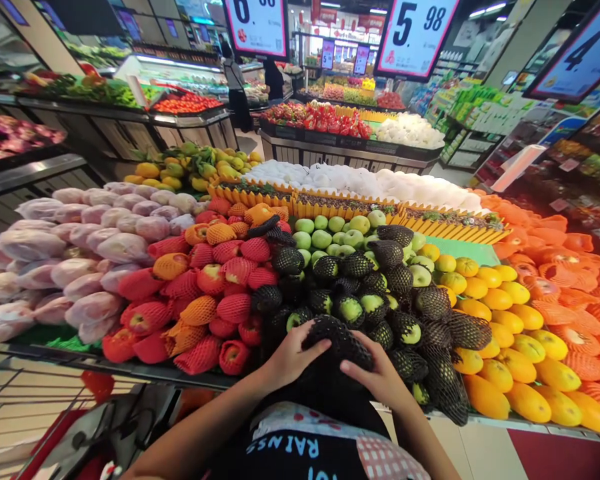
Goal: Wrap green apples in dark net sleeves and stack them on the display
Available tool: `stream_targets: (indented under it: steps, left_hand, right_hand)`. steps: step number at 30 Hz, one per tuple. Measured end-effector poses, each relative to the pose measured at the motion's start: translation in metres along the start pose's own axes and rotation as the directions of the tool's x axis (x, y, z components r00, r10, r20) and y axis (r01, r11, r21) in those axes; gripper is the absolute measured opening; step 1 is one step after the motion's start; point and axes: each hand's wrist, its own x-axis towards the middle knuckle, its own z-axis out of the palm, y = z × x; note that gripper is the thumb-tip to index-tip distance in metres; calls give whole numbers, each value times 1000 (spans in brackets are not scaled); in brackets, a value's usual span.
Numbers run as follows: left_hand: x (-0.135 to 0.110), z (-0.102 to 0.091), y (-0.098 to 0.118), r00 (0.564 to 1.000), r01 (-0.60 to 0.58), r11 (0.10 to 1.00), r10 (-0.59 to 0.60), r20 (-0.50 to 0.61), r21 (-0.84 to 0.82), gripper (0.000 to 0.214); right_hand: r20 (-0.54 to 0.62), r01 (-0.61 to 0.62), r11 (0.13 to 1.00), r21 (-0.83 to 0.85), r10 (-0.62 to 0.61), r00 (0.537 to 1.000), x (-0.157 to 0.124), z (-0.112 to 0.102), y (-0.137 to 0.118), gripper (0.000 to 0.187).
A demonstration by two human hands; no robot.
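At the front edge of the fruit display, my left hand (294, 355) and my right hand (381, 375) are closed around a black foam fruit net (339, 341) from either side. Both thumbs lie on its near face. Whether a fruit is inside the net cannot be made out. Just beyond my hands lie green apples (373, 308), many of them in the same black nets. To the left are red apples (213, 279) in red and orange nets.
Yellow melons (514, 365) lie to the right, with orange-netted fruit (575, 293) beyond. Bagged pinkish fruit (123, 247) fills the left side. A metal shopping cart (25, 400) stands at the lower left. Price screens (417, 37) hang overhead. Two people (235, 87) stand in the background.
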Motion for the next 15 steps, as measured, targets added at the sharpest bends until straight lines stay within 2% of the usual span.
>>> stream_targets:
  steps: [3, 6, 9, 11, 15]
  left_hand:
    - [4, 2, -6, 998, 37, 998, -39, -47, -44, 45]
    - [4, -2, -9, 995, 22, 997, -28, -92, -71, 52]
    - [0, -2, -9, 999, 34, 993, -37, -18, -116, 57]
    - [0, -1, -10, 998, 63, 986, -58, 35, -158, 55]
    - [2, 2, -14, 993, 112, 969, -114, 4, -221, 44]
  right_hand:
    - [-19, -112, 991, 77, 113, 993, 13, 2, -7, 31]
    - [-68, -205, 965, 164, 219, 973, 21, 0, -11, 30]
    - [-67, -248, 948, 200, 265, 962, 21, -5, -10, 31]
    - [-66, -258, 939, 227, 279, 958, 20, -8, -7, 38]
    - [20, -250, 898, 361, 261, 965, 15, -13, -2, 71]
